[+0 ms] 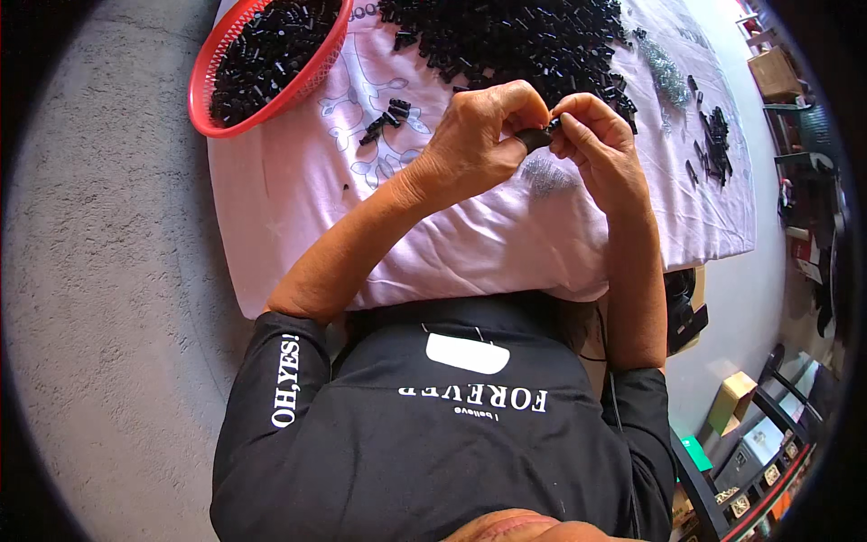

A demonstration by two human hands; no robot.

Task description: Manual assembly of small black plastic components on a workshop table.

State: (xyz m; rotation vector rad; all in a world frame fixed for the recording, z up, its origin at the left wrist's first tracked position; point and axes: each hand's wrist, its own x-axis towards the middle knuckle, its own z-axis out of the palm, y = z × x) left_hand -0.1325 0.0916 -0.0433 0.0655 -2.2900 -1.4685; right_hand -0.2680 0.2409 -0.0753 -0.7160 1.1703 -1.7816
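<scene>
My hands meet above the near part of the cloth-covered table. My right hand [603, 149] has its fingertips closed on a small black cylindrical piece [555, 123]. Close against it, my left hand [483, 135] is pinched, and what its fingertips hold is too small to make out. A dark cover [534, 139] sits over the left thumb. Just below the hands lies a patch of tiny silvery pieces [547, 177]. Beyond them spreads a large heap of black cylindrical pieces [506, 36].
A red plastic basket [200, 99] full of similar black pieces stands at the far left. A few loose black pieces [386, 120] lie near it on the pink cloth [271, 217]. Another silvery pile [664, 77] and a small black group [717, 144] lie on the right.
</scene>
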